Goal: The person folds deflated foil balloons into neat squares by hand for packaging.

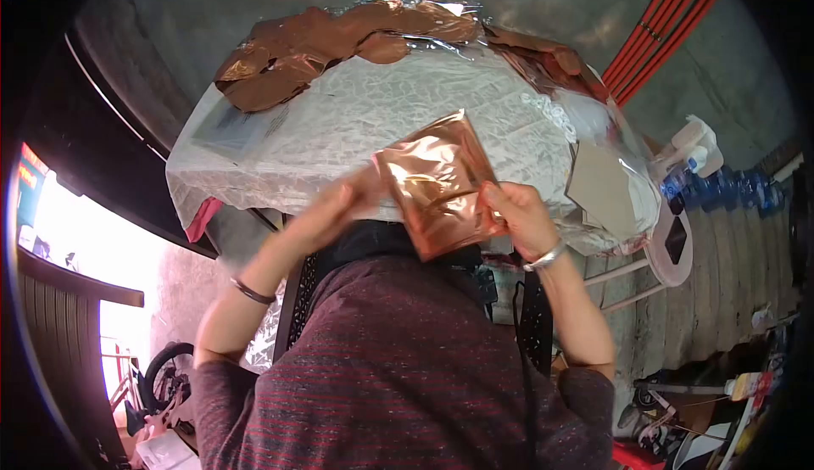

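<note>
A square, shiny copper-coloured foil sheet (437, 183) is held up over the table's near edge, tilted and creased across its surface. My right hand (521, 215) is closed on its right side, the thumb lying on the front face and the other fingers behind. Close to the sheet's left edge is my left hand (349, 201), its fingers smeared by motion, so I cannot tell whether they grip it. Beneath both hands lies the near edge of a table covered in crinkled white cloth (381, 114).
Brown-copper foil pieces (339, 37) lie overlapping along the table's far edge. A grey board (600, 188) lies at the right, below a white beaded strand (549, 112). A round stool (674, 249) carries a dark flat object. Blue bottles (738, 192) stand beyond it.
</note>
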`<state>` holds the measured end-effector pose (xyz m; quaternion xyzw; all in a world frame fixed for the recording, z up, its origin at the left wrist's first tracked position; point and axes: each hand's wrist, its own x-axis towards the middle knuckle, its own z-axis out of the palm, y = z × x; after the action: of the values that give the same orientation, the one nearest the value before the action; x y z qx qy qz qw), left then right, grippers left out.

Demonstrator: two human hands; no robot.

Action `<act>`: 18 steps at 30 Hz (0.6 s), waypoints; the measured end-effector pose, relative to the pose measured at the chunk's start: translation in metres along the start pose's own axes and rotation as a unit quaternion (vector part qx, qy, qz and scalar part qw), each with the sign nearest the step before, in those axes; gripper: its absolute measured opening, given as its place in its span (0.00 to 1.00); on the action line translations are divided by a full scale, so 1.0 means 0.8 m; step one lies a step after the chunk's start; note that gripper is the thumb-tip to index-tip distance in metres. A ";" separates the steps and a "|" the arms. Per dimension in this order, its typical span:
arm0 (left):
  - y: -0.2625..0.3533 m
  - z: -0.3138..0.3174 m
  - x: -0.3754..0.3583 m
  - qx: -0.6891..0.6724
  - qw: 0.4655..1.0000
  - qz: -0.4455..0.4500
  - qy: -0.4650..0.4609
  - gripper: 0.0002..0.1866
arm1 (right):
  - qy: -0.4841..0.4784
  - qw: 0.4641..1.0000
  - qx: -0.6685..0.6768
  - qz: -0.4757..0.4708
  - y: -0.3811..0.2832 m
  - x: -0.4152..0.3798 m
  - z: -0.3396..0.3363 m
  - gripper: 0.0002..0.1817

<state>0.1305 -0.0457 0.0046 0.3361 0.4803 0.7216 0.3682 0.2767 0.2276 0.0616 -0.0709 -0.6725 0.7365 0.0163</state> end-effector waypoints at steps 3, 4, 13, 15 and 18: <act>-0.039 0.064 0.010 -0.298 0.954 0.038 0.010 0.37 | -0.047 0.998 0.041 0.026 0.028 0.013 0.019 0.16; -0.035 0.069 0.010 -0.297 0.954 0.033 0.010 0.37 | -0.059 0.997 0.030 0.034 0.037 0.020 0.021 0.16; -0.029 0.073 0.017 -0.406 0.898 -0.053 0.159 0.25 | -0.057 0.981 0.182 0.046 0.041 0.021 0.016 0.19; -0.025 0.074 0.017 -0.425 0.889 -0.041 0.165 0.24 | -0.056 0.977 0.205 0.034 0.040 0.013 0.018 0.21; -0.020 0.075 0.015 -0.411 0.888 -0.019 0.206 0.24 | -0.089 0.973 0.207 -0.053 0.049 0.005 0.023 0.20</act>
<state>0.1779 -0.0043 0.0096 -0.0109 0.2126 0.9003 0.3796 0.2732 0.2059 0.0237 0.0353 -0.5071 0.8611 0.0094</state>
